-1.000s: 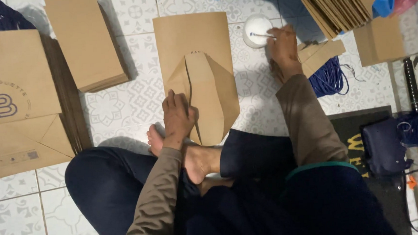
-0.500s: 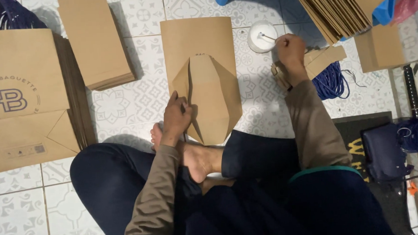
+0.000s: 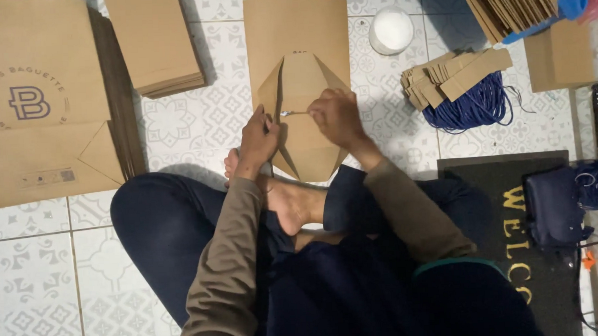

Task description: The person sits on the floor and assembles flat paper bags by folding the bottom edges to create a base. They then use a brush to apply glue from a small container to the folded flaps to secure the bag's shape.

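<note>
My left hand (image 3: 259, 137) presses its fingers flat on the kraft paper bag (image 3: 300, 87), which lies on the tiled floor just beyond my bare foot. My right hand (image 3: 337, 116) pinches a thin glue stick tool (image 3: 294, 112) over the bag's opened bottom fold. A second ago that hand was away at the white glue cup (image 3: 391, 29) beyond the bag; it has come back. Glue could smear past the flap, or the fold could shift if my left hand's pressure slackens.
</note>
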